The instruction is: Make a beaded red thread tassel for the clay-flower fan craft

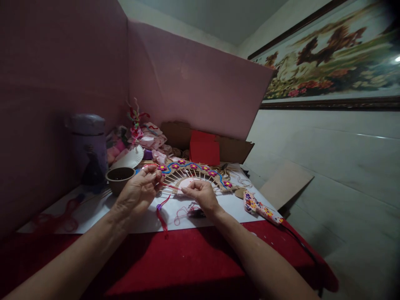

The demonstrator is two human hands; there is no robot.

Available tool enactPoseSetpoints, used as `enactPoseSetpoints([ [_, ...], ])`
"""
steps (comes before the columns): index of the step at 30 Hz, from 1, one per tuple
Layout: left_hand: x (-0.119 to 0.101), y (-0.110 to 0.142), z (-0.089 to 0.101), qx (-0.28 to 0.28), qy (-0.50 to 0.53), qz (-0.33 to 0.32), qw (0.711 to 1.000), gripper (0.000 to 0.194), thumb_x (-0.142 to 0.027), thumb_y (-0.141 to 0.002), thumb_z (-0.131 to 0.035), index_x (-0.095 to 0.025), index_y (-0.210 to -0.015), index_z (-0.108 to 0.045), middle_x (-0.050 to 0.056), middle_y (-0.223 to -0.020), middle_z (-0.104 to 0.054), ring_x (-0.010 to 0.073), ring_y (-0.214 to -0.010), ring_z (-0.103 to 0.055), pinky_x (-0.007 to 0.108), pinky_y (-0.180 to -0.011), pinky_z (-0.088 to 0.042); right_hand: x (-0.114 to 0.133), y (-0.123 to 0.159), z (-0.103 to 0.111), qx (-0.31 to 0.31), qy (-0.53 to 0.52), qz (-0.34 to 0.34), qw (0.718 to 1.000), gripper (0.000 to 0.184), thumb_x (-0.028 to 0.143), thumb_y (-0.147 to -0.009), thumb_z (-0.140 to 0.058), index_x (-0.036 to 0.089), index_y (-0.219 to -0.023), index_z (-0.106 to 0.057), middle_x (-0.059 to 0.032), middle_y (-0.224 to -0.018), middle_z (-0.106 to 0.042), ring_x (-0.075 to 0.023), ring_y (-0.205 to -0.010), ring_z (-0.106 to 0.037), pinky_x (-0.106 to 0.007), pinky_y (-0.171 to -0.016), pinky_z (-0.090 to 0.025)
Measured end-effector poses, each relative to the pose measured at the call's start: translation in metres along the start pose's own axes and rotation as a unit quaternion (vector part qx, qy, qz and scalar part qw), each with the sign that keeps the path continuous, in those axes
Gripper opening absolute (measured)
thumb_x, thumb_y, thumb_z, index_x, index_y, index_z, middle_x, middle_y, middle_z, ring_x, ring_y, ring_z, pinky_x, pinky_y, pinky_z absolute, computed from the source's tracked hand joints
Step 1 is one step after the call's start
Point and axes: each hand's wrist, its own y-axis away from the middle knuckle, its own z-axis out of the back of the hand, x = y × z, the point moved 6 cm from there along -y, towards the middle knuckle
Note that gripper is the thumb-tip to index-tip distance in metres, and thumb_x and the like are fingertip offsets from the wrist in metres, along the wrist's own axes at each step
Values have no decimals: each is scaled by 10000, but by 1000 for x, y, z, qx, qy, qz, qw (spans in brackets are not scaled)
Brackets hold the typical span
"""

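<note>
My left hand (142, 185) is raised over the white paper, its thumb and fingers pinched on a thin red cord (171, 186). The cord stretches across to my right hand (201, 195), which pinches its other end between thumb and finger. Below and between the hands is a red tassel (161, 218) with a purple bead (159, 207) at its top. Just behind the hands lies a fan-shaped craft piece (204, 168) of thin sticks, edged with burlap, a wavy blue line and magenta flowers. My right hand covers part of its pale centre.
A brown bowl (120, 173) and a purple bottle (89, 148) stand at left, near loose red thread (67, 216). A flower-patterned glue gun (262, 209) with a black cord lies right. Behind are red paper (204, 148), cardboard (236, 149) and tall pink panels (193, 79).
</note>
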Motion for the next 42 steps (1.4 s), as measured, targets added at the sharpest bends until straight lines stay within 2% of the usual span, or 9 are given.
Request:
enactPoseSetpoints([
  [6, -6, 0, 4, -13, -14, -14, 1000, 204, 17, -777, -486, -131, -869, -592, 21, -678, -587, 101, -570, -583, 197, -550, -516, 3, -1, 9, -44, 20, 13, 999, 295, 299, -634, -667, 173, -468, -458, 61, -481, -401, -79, -487, -331, -234, -494, -261],
  [12, -10, -1, 1, -10, -121, -38, 992, 218, -47, -670, -649, -136, -869, -632, -2, -646, -574, 66, -502, -506, 149, -471, -432, 7, 0, 14, -71, 14, 23, 997, 308, 340, -643, -666, 177, -484, -457, 58, -494, -399, -82, -487, -331, -229, -492, -269],
  [16, -10, -1, -5, 17, -306, -121, 944, 313, -9, -528, -683, -142, -811, -678, -40, -591, -522, 78, -523, -446, 157, -446, -333, 10, 0, 20, -105, 0, 27, 994, 286, 370, -649, -672, 169, -527, -510, 58, -491, -398, -80, -479, -314, -228, -478, -256],
  [21, -17, 6, -8, -2, -454, -248, 856, 117, -107, -615, -691, -166, -709, -728, -14, -576, -534, 102, -550, -423, 196, -488, -304, 14, 3, 15, -80, -13, 41, 996, 292, 386, -674, -677, 168, -546, -530, 43, -513, -428, -86, -493, -335, -229, -480, -267],
  [23, -19, 7, -7, -14, -443, -240, 864, 35, -190, -629, -722, -157, -625, -711, 0, -555, -547, 105, -535, -429, 205, -475, -292, 15, 5, 11, -59, -15, 48, 997, 292, 385, -676, -682, 171, -542, -536, 36, -525, -449, -92, -502, -358, -231, -488, -290],
  [31, -13, 1, -1, -27, -271, -51, 961, 448, -555, -725, -602, -131, -579, -618, -64, -353, -300, 46, -321, -185, 194, -357, -108, 15, 2, 15, -41, 2, 63, 997, 321, 423, -734, -649, 162, -549, -621, 0, -543, -558, -118, -538, -468, -252, -556, -378],
  [35, -21, 2, 1, -37, -236, -79, 968, 475, -567, -759, -558, -141, -551, -591, -61, -336, -282, 42, -298, -167, 196, -345, -107, 16, 4, 13, -35, 81, 98, 991, 217, 347, -710, -692, 172, -589, -651, 3, -580, -581, -119, -538, -472, -244, -534, -355],
  [39, -26, 2, 2, -49, -203, -106, 972, 454, -551, -790, -536, -159, -562, -557, -60, -331, -291, 51, -292, -192, 200, -340, -121, 21, 9, 22, -119, 221, 129, 959, 209, 360, -754, -661, 194, -628, -654, 29, -528, -533, -112, -501, -422, -240, -518, -294],
  [42, -33, 2, 6, -79, -182, -127, 972, 452, -535, -828, -497, -167, -567, -514, -72, -324, -275, 49, -287, -178, 199, -336, -119, 26, 9, 35, -185, 227, 144, 945, 240, 391, -788, -622, 194, -652, -634, 28, -530, -532, -121, -513, -430, -243, -536, -300],
])
